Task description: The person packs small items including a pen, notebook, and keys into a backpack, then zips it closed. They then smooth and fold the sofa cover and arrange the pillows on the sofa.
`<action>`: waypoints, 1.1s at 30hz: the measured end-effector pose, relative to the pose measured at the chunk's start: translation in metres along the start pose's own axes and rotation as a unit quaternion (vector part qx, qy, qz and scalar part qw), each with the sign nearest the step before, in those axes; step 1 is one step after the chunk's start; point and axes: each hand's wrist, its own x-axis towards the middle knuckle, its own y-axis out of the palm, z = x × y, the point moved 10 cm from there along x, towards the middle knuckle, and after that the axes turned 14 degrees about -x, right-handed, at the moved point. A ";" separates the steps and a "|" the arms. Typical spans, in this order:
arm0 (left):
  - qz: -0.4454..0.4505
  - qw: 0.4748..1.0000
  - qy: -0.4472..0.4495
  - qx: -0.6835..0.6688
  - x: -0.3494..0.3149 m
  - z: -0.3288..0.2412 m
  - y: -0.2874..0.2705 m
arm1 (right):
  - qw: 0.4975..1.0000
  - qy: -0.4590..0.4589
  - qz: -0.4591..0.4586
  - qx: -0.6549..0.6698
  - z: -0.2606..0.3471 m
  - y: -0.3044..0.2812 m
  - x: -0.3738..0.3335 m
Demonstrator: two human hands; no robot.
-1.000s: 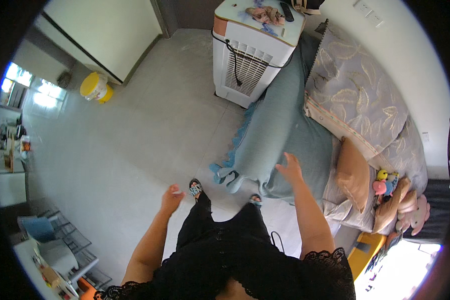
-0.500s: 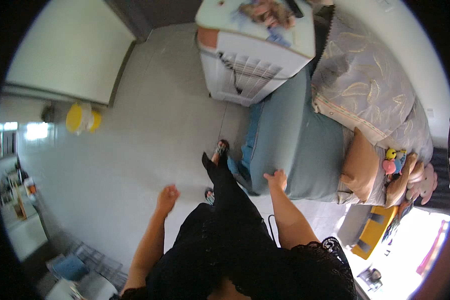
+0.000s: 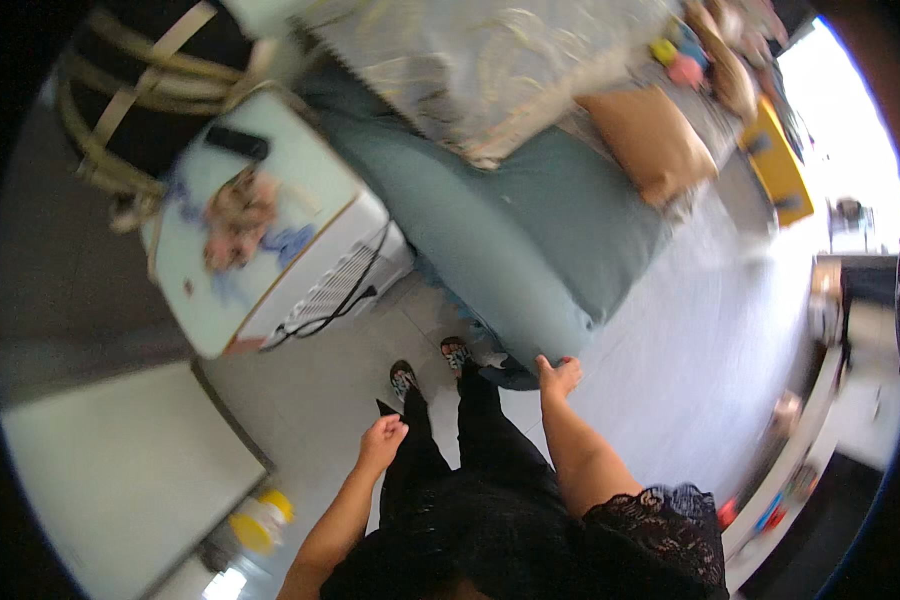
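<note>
My left hand [image 3: 380,442] hangs in front of my left leg, fingers loosely curled, with nothing seen in it. My right hand [image 3: 560,376] is at the near corner of a grey-green padded couch [image 3: 480,240]. Its thumb and fingers are apart and hold nothing. Whether the fingertips touch the couch cover I cannot tell. Below that corner, dark blue-grey cloth [image 3: 510,374] hangs beside my right foot. My sandalled feet [image 3: 403,378] stand on the grey tiled floor.
A white boxy appliance [image 3: 320,290] with a black cord stands ahead left, crumpled cloth [image 3: 240,215] and a black remote [image 3: 237,142] on top. The couch bears a patterned quilt [image 3: 480,60] and a tan cushion [image 3: 650,145]. A white panel [image 3: 120,480] and yellow container [image 3: 263,520] are left.
My view has turned right, so the couch and appliance have swung leftward. My left hand has shifted right and lower in view. My right hand stays by the couch corner.
</note>
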 end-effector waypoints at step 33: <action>0.124 0.966 -0.022 -0.227 0.284 -0.173 0.126 | 0.894 0.184 0.081 0.400 -0.045 0.056 -0.119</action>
